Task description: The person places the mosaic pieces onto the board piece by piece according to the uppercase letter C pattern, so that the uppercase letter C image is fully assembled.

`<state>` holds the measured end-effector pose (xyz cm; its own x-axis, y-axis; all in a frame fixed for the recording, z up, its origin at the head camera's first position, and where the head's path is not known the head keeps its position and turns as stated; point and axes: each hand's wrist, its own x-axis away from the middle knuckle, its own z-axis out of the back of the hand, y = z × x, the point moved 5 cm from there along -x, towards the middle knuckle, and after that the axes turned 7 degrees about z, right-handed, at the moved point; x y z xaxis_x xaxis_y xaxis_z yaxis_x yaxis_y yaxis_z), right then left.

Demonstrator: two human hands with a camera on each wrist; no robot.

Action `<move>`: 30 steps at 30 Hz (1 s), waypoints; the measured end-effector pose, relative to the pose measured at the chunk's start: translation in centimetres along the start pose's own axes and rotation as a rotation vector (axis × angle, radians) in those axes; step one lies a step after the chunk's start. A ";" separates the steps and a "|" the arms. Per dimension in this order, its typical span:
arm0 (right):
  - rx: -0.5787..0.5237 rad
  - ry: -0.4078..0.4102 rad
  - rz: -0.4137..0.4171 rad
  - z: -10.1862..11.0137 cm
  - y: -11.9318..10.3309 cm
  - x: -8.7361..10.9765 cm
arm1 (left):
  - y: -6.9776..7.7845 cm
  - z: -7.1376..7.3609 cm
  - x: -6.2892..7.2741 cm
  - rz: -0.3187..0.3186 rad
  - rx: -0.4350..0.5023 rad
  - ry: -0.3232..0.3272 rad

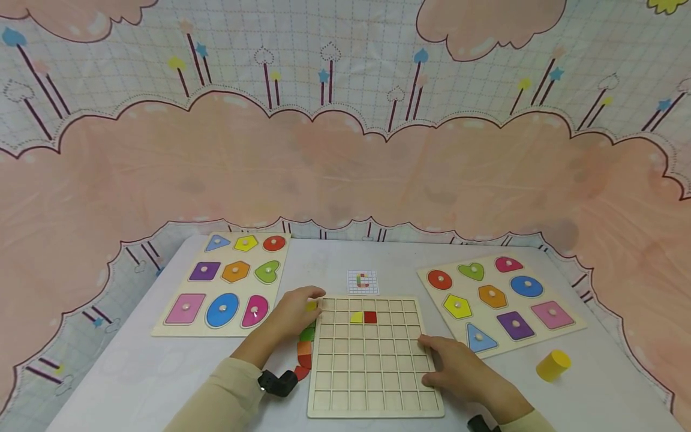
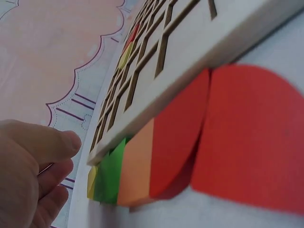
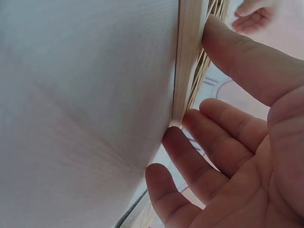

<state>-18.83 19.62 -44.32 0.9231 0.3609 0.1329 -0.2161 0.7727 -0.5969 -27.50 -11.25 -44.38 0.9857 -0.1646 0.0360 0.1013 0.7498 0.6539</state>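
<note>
A wooden grid board (image 1: 372,364) lies on the table. In its second row sit a yellow piece (image 1: 356,317) and a red square (image 1: 370,317), side by side. My left hand (image 1: 294,312) hovers by the board's upper left corner, fingers loosely bent and holding nothing. Along the left edge runs a line of coloured pieces: yellow, green (image 2: 109,173), orange (image 2: 137,166) and red (image 2: 251,137). At the right edge, my right hand (image 1: 459,367) rests its thumb on the board, with relaxed fingers (image 3: 197,166) at the side.
A small pattern card (image 1: 353,289) lies just behind the board. Shape puzzle boards with knobbed pieces stand at the left (image 1: 197,282) and right (image 1: 523,303). A yellow cylinder (image 1: 552,366) lies to the right of my right hand.
</note>
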 end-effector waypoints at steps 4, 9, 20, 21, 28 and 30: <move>-0.001 0.003 0.000 0.0 0.0 0.0 | -0.4 0.2 -0.1 0.029 0.001 -0.007; 0.004 0.003 -0.006 0.0 0.0 0.0 | -0.7 0.2 -0.3 0.047 -0.008 -0.010; -0.002 0.007 0.008 -0.1 0.0 0.1 | -1.1 -0.1 -0.5 0.027 -0.018 -0.006; -0.002 0.008 0.009 -0.1 0.0 0.1 | -1.1 -0.2 -0.5 0.026 -0.021 -0.005; -0.008 0.008 0.000 -0.2 0.1 0.2 | -1.3 -0.4 -0.6 0.024 -0.024 -0.009; -0.005 0.007 -0.003 -0.2 0.1 0.1 | -1.5 -0.4 -0.6 0.025 -0.023 -0.019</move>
<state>-18.64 19.61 -44.49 0.9257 0.3553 0.1293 -0.2121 0.7710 -0.6005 -28.17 -11.98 -45.69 0.9853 -0.1571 0.0668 0.0795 0.7683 0.6352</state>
